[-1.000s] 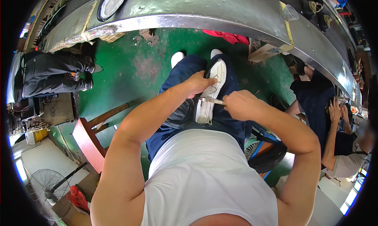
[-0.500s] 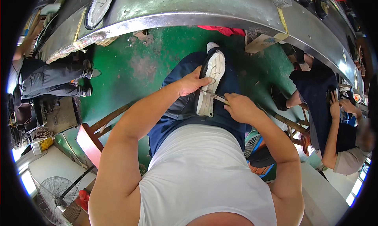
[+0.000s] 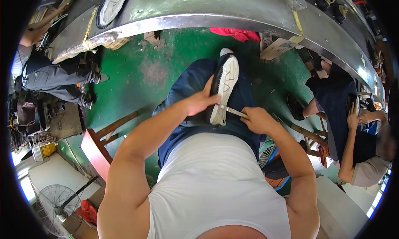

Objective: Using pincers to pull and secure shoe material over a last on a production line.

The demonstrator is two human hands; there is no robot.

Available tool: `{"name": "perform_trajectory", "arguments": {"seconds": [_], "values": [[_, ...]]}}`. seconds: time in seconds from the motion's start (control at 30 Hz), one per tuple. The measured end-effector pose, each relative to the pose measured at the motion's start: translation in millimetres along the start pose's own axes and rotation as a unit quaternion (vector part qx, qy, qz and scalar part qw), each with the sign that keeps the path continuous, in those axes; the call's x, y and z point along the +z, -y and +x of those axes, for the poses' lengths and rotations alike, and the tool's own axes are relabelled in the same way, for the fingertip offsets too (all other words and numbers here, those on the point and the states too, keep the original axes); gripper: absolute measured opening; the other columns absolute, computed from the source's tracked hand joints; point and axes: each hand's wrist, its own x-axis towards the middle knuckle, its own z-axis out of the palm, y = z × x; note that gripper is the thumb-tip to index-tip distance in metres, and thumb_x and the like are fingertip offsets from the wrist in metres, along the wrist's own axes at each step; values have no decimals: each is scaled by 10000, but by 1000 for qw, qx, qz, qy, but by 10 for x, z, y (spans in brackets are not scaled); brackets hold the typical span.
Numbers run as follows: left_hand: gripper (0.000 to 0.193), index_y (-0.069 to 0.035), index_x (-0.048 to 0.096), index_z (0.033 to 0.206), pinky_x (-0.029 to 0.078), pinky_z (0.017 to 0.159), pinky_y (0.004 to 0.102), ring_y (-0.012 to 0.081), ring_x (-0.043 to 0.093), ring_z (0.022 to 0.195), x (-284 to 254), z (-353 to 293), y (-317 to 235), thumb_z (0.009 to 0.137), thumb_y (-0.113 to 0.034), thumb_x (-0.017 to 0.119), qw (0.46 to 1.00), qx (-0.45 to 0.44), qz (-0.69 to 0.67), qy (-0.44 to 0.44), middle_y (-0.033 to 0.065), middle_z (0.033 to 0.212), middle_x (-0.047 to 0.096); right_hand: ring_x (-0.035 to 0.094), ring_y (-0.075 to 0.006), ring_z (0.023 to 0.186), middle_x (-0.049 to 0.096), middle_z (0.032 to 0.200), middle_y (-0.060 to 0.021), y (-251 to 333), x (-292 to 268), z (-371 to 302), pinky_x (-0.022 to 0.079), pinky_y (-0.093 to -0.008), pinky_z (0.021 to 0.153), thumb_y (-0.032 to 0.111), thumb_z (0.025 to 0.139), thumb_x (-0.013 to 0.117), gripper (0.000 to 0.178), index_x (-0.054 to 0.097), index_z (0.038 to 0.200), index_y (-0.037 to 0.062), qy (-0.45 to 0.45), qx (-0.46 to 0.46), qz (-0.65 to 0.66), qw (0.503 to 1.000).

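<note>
A shoe (image 3: 228, 79) with a dark edge lies across my lap, its long white face turned up. A wavy dark line runs along that face. My left hand (image 3: 202, 101) grips the shoe's left side near the middle, thumb laid over the white face and the other fingers partly hidden. In my closed right hand (image 3: 258, 120) is a slim metal tool with a pale handle (image 3: 237, 112). Its tip reaches the white face just beside my left thumb; the tool's exact kind is unclear.
Ahead stands a metal workbench (image 3: 187, 8) with another shoe (image 3: 113, 8) and a clear plastic cup (image 3: 296, 2) on it. A seated person (image 3: 365, 143) works at the right; another's legs (image 3: 58, 79) show at the left. A standing fan (image 3: 58, 210) is at the lower left.
My right hand and the tool have shifted slightly right and toward me along the shoe. My left hand has slid a little toward me, its forefinger now stretched along the shoe's edge.
</note>
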Motion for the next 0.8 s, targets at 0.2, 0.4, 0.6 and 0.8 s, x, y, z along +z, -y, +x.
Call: {"name": "perform_trajectory", "arguments": {"seconds": [0.2, 0.4, 0.6, 0.8], "values": [[881, -127, -69, 1584, 280, 1148, 324, 208, 362, 1383, 115, -10, 62, 978, -96, 569, 993, -15, -115, -33, 124, 1535, 351, 677, -296, 848, 654, 928, -141, 319, 257, -247, 565, -360, 708, 133, 885, 584, 139, 602, 966, 21, -123, -40, -211, 969], [958, -69, -70, 1571, 288, 1154, 346, 301, 336, 1417, 264, 8, 343, 920, -144, 628, 986, 56, 105, -120, 237, 1563, 242, 702, -278, 700, 673, 738, -172, 25, 99, -201, 545, -394, 625, 251, 900, 633, 277, 600, 942, -20, 8, -42, -36, 998], [1090, -105, -203, 1546, 200, 1197, 347, 286, 197, 1481, 171, -243, 142, 887, -90, 665, 1000, -2, 19, 4, 227, 1605, 120, 677, -254, 715, 649, 750, -133, 136, -353, -245, 528, -383, 675, 308, 975, 563, 332, 590, 959, -23, 81, 34, 208, 974], [1120, -112, -218, 1541, 318, 1146, 351, 269, 364, 1393, 44, -144, 145, 873, -49, 679, 999, -29, -25, 6, 199, 1541, 296, 643, -461, 812, 664, 825, -265, 171, 85, 309, 496, -516, 745, 352, 1016, 483, 412, 584, 926, -38, -123, 15, 88, 988]]}}
